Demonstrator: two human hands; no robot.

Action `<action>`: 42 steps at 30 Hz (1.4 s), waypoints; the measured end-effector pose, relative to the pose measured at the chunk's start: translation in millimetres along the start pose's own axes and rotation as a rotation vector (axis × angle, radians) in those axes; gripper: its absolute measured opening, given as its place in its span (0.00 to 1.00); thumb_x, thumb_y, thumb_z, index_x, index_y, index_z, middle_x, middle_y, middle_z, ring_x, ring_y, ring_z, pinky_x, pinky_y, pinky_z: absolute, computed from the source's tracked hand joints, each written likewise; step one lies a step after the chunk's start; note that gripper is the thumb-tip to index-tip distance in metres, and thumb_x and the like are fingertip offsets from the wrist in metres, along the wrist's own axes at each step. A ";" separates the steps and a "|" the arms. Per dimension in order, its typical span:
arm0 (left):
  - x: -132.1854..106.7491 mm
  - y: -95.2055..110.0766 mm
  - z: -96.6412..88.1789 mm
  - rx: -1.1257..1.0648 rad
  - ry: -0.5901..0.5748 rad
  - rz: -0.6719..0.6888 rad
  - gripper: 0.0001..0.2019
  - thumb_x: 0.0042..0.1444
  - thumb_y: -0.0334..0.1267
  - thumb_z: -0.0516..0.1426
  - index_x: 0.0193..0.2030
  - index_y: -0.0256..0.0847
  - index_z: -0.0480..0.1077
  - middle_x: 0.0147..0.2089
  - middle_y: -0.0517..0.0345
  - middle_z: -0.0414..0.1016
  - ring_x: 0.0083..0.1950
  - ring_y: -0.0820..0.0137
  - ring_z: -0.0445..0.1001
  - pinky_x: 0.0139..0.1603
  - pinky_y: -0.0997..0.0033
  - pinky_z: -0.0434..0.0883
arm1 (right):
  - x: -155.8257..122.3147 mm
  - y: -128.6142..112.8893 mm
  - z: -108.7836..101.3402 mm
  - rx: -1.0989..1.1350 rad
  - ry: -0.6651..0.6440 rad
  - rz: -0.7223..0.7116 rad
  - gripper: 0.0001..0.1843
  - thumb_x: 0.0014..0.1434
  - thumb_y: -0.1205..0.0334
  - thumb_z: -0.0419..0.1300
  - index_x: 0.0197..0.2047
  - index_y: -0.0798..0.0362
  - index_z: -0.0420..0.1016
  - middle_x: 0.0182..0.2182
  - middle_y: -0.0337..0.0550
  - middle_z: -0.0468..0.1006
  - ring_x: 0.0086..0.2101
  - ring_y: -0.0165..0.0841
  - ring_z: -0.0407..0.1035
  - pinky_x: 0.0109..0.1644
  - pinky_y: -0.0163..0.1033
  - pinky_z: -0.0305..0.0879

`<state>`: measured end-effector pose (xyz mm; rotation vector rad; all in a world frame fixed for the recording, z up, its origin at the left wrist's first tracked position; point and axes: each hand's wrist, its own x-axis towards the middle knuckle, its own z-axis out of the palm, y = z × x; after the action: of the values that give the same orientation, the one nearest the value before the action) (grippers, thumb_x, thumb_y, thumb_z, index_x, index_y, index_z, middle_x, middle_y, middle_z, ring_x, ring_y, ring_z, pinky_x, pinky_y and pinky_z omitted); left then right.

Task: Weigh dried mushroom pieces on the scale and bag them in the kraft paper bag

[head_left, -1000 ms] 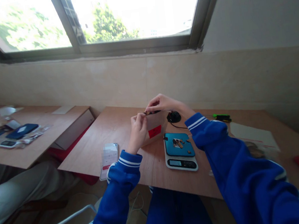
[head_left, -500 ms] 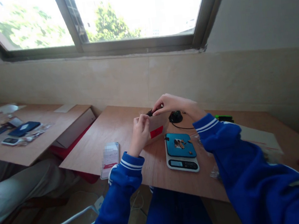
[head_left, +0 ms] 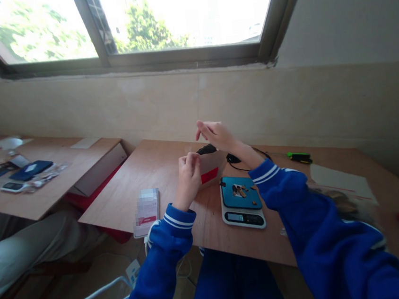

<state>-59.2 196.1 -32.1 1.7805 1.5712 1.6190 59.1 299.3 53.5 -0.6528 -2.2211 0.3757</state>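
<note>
Watching the plywood desk [head_left: 126,200] here: open wood lies left of the kitchen scale [head_left: 243,220], whose teal pan [head_left: 229,189] sits just below the tan packet [head_left: 211,168]. Left hand [head_left: 188,179] curls at the packet, grip unclear; right hand [head_left: 217,136] hangs open, clear of the black piece [head_left: 206,149] perched on top. Any tilt could tip it onto the scale.

Daylight through the window [head_left: 178,18] glares almost white. Indoors the light is soft, and the edges bow outward.
</note>
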 end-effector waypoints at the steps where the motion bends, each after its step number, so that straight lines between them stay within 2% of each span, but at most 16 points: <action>1: -0.3 -0.3 0.0 0.001 -0.001 0.001 0.08 0.64 0.37 0.47 0.43 0.41 0.66 0.40 0.53 0.63 0.46 0.68 0.67 0.52 0.63 0.67 | -0.8 0.4 3.3 0.014 0.005 -0.028 0.41 0.63 0.35 0.35 0.26 0.57 0.75 0.21 0.39 0.69 0.25 0.27 0.63 0.35 0.33 0.55; 3: -0.8 -0.6 -0.5 0.001 -0.005 0.004 0.08 0.64 0.37 0.48 0.43 0.41 0.67 0.40 0.54 0.63 0.46 0.67 0.68 0.52 0.63 0.67 | -2.9 0.9 5.7 0.021 0.024 -0.053 0.40 0.63 0.34 0.35 0.26 0.56 0.74 0.23 0.40 0.69 0.26 0.28 0.63 0.35 0.34 0.56; 8: -2.7 2.3 -0.1 0.005 -0.017 0.026 0.08 0.63 0.37 0.48 0.43 0.41 0.68 0.41 0.53 0.63 0.46 0.67 0.68 0.51 0.62 0.68 | -3.1 2.6 4.7 -0.006 0.118 0.022 0.40 0.63 0.35 0.33 0.24 0.55 0.71 0.19 0.37 0.66 0.23 0.26 0.62 0.33 0.33 0.54; 14: -5.4 6.8 3.3 0.009 -0.015 0.027 0.09 0.64 0.37 0.48 0.43 0.41 0.68 0.42 0.52 0.64 0.46 0.67 0.67 0.52 0.61 0.67 | -0.1 5.1 16.3 0.011 0.089 0.045 0.40 0.63 0.35 0.31 0.23 0.54 0.70 0.17 0.36 0.65 0.22 0.26 0.62 0.33 0.33 0.55; 17: -3.9 6.2 2.4 0.009 0.004 0.030 0.10 0.64 0.37 0.48 0.44 0.41 0.69 0.43 0.51 0.65 0.50 0.66 0.66 0.55 0.60 0.66 | -5.7 4.0 13.8 0.025 0.075 0.020 0.39 0.64 0.37 0.32 0.25 0.54 0.71 0.20 0.37 0.68 0.24 0.26 0.64 0.34 0.33 0.57; 19: -3.0 6.3 1.2 0.006 -0.008 0.055 0.11 0.64 0.37 0.48 0.47 0.42 0.69 0.46 0.50 0.66 0.54 0.65 0.63 0.59 0.59 0.63 | -12.9 1.4 6.8 0.029 0.117 -0.014 0.37 0.65 0.38 0.33 0.27 0.54 0.72 0.24 0.40 0.70 0.27 0.28 0.66 0.37 0.34 0.59; 22: -4.4 8.7 -0.8 -0.004 -0.028 0.093 0.14 0.64 0.38 0.48 0.53 0.45 0.67 0.53 0.51 0.66 0.61 0.65 0.57 0.64 0.57 0.58 | -32.0 -5.3 -6.8 0.028 0.242 -0.023 0.34 0.67 0.41 0.35 0.31 0.54 0.73 0.30 0.43 0.73 0.32 0.30 0.67 0.42 0.36 0.61; 24: -7.3 10.2 -2.8 -0.016 -0.011 0.101 0.15 0.64 0.39 0.48 0.57 0.47 0.64 0.57 0.51 0.63 0.64 0.65 0.54 0.66 0.56 0.56 | -52.6 -9.0 -13.3 0.026 0.356 0.029 0.31 0.68 0.44 0.36 0.34 0.53 0.73 0.33 0.44 0.74 0.35 0.32 0.67 0.44 0.38 0.63; 26: -10.7 7.4 -5.9 -0.043 0.050 0.091 0.18 0.64 0.39 0.48 0.60 0.48 0.59 0.61 0.50 0.59 0.65 0.66 0.54 0.66 0.56 0.56 | -80.2 -7.8 -15.3 0.019 0.463 0.115 0.27 0.69 0.47 0.37 0.37 0.52 0.73 0.34 0.45 0.74 0.37 0.33 0.68 0.45 0.40 0.64; 28: -12.3 -4.3 -10.1 -0.057 0.141 0.058 0.18 0.64 0.38 0.47 0.61 0.46 0.56 0.61 0.49 0.57 0.65 0.66 0.56 0.66 0.56 0.58 | -113.1 1.6 -12.1 -0.008 0.494 0.197 0.24 0.69 0.50 0.39 0.39 0.51 0.73 0.35 0.46 0.74 0.39 0.35 0.69 0.47 0.42 0.66; 30: -10.6 -26.7 -14.1 -0.031 0.213 0.016 0.17 0.63 0.34 0.47 0.59 0.43 0.57 0.60 0.47 0.58 0.64 0.67 0.58 0.65 0.56 0.58 | -148.4 18.8 -4.7 -0.070 0.389 0.244 0.21 0.68 0.51 0.42 0.42 0.50 0.73 0.40 0.48 0.75 0.44 0.39 0.69 0.52 0.46 0.65; 32: -5.1 -56.8 -15.7 0.017 0.225 -0.028 0.18 0.59 0.28 0.46 0.56 0.40 0.59 0.58 0.45 0.58 0.63 0.66 0.58 0.65 0.55 0.59 | -181.9 39.3 4.7 -0.148 0.192 0.280 0.21 0.66 0.50 0.45 0.51 0.51 0.72 0.50 0.52 0.72 0.52 0.42 0.66 0.58 0.49 0.62; 34: 2.6 -87.6 -13.1 0.056 0.181 -0.129 0.20 0.54 0.23 0.46 0.54 0.36 0.61 0.56 0.43 0.60 0.63 0.63 0.58 0.67 0.52 0.56 | -209.3 56.9 13.9 -0.260 -0.034 0.317 0.26 0.64 0.46 0.49 0.60 0.51 0.66 0.62 0.54 0.62 0.61 0.46 0.57 0.63 0.54 0.56; 35: 6.5 -100.9 -9.9 0.049 0.133 -0.181 0.20 0.52 0.22 0.47 0.52 0.35 0.63 0.55 0.43 0.60 0.63 0.63 0.59 0.67 0.52 0.55 | -219.5 63.3 17.7 -0.316 -0.125 0.338 0.29 0.63 0.45 0.50 0.62 0.50 0.63 0.65 0.55 0.57 0.63 0.48 0.52 0.65 0.56 0.52; 38: 16.0 -127.3 4.5 -0.005 -0.006 -0.224 0.17 0.52 0.25 0.50 0.49 0.36 0.67 0.52 0.45 0.65 0.60 0.62 0.64 0.65 0.52 0.60 | -234.2 72.3 24.9 -0.433 -0.305 0.377 0.35 0.61 0.41 0.52 0.66 0.47 0.57 0.67 0.53 0.51 0.66 0.49 0.44 0.67 0.61 0.44; 42: 21.2 -137.9 22.0 -0.067 -0.148 -0.199 0.13 0.54 0.30 0.53 0.47 0.37 0.70 0.49 0.45 0.71 0.54 0.62 0.70 0.58 0.56 0.67 | -225.2 74.2 28.3 -0.451 -0.408 0.375 0.35 0.62 0.41 0.49 0.68 0.43 0.51 0.68 0.51 0.51 0.66 0.48 0.44 0.66 0.62 0.46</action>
<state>-116.6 275.1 -134.2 1.6129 1.5525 1.3982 190.3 232.1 -134.3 -1.3456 -2.5962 0.1999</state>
